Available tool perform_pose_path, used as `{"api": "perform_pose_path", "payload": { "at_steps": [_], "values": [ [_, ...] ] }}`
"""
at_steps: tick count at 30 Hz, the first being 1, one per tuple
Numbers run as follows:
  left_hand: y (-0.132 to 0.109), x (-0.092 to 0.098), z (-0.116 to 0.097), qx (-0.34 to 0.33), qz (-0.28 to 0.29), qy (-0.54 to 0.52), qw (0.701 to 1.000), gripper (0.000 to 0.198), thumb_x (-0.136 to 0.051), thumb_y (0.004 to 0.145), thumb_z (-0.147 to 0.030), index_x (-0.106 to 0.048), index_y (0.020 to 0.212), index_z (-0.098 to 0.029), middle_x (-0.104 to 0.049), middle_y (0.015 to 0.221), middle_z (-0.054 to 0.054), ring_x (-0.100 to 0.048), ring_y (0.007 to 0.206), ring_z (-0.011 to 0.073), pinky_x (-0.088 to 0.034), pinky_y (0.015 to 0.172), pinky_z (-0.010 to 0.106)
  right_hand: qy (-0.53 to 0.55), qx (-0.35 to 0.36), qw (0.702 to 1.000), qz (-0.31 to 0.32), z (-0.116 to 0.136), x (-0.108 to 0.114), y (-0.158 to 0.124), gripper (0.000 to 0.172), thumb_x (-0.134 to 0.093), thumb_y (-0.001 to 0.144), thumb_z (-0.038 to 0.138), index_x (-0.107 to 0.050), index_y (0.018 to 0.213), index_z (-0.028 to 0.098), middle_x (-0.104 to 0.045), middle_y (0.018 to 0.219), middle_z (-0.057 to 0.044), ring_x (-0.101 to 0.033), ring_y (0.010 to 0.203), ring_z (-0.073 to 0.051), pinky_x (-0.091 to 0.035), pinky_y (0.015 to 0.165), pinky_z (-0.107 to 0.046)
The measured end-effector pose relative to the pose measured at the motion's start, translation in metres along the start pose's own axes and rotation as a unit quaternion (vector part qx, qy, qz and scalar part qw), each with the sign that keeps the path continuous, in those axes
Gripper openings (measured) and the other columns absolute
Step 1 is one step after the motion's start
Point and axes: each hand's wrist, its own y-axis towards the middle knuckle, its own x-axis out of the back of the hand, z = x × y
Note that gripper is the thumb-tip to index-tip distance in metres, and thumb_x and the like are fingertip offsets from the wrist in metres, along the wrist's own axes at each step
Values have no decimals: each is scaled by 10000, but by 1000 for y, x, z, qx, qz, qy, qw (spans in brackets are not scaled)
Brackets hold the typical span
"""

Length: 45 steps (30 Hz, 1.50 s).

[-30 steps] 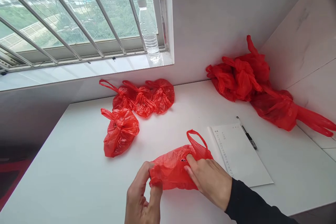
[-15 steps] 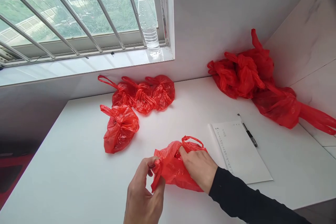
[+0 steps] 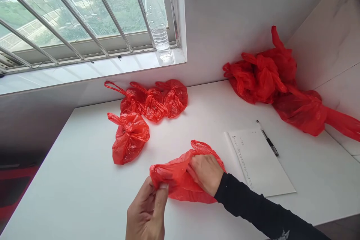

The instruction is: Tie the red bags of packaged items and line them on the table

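A thin red plastic bag (image 3: pixel 182 180) lies loosely opened on the white table, nearest to me. My left hand (image 3: pixel 152 202) pinches its left edge between thumb and fingers. From the right, my right hand (image 3: pixel 206 172) reaches into the mouth of the bag. Its fingers are behind the red plastic, so I cannot see what they touch. A loose handle loop (image 3: pixel 205 148) stands up behind the right hand. A knotted red bag (image 3: pixel 131 140) rests just beyond, to the left.
Three more knotted red bags (image 3: pixel 153 103) line the wall. At the back right lies a heap of red bags (image 3: pixel 263 77). A notebook (image 3: pixel 261 161) and a pen (image 3: pixel 270 142) lie to the right. A water bottle (image 3: pixel 157 22) stands on the windowsill (image 3: pixel 92 69).
My right hand has gone deeper into the bag, and its fingers are now covered. My left hand has drawn the bag's edge left, and the plastic is stretched wider.
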Motion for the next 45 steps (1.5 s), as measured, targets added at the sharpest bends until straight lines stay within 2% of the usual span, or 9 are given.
{"api": "perform_pose_path", "payload": {
  "at_steps": [5,9,14,17,20,28,33,37,45],
  "values": [
    [5,-1,-3,27,8,-48,998,238,-625,899,-473,-655,851,-242,-489,711,-26,-446,659,147,-457,606,218,7,30,999,36,4,11,-4,234,-489,932,129,-642,769,197,-680,720,-16,-575,621,-147,-307,553,-293],
    [4,-9,-8,75,13,-59,995,302,-722,826,-483,-603,990,-259,-603,797,-12,-545,698,163,-504,636,252,-26,3,995,94,4,23,-9,197,-590,739,-17,-681,800,147,-689,731,-73,-610,617,-190,-265,514,-296],
    [2,-12,-4,73,-8,-89,993,353,-697,839,-527,-552,731,-224,-518,685,-30,-474,617,135,-475,575,235,-41,-5,990,136,0,29,-11,176,-578,816,60,-672,703,156,-668,693,-86,-637,642,-234,-268,518,-298],
    [2,-10,4,62,-36,-86,994,458,-660,854,-566,-489,617,-214,-414,636,-37,-380,595,126,-413,528,232,-36,-1,991,132,-4,26,-11,188,-556,838,63,-654,714,165,-659,674,-70,-622,623,-220,-252,520,-301],
    [1,-9,8,70,-56,-89,992,463,-657,850,-577,-490,607,-220,-420,625,-33,-382,599,137,-398,537,250,-22,10,993,113,-8,25,-13,160,-529,871,82,-643,799,167,-663,703,-61,-609,625,-201,-242,528,-300],
    [-3,-7,10,59,1,-58,997,547,-567,893,-615,-450,518,-234,-421,539,-29,-396,529,142,-403,551,282,46,56,996,51,-1,31,-20,224,-395,1002,228,-600,919,194,-687,825,-29,-613,681,-159,-304,578,-285],
    [-4,-6,7,51,5,-62,997,553,-541,912,-610,-450,516,-236,-437,541,-24,-426,541,148,-403,572,290,39,59,994,79,-1,22,-16,71,-567,894,164,-630,917,186,-683,780,-31,-627,662,-172,-318,562,-267],
    [-2,-8,5,40,-11,-76,996,527,-547,920,-582,-463,534,-234,-427,525,-32,-404,517,140,-382,555,290,10,42,996,83,-9,19,-19,206,-553,822,56,-632,985,155,-690,791,-68,-627,630,-203,-284,527,-284],
    [-2,-10,5,48,0,-64,997,522,-523,923,-579,-472,531,-239,-437,519,-21,-433,520,156,-401,533,292,112,105,986,63,-6,17,-21,143,-609,866,194,-643,1003,216,-685,942,-24,-626,805,-170,-394,651,-259]
  ]
}}
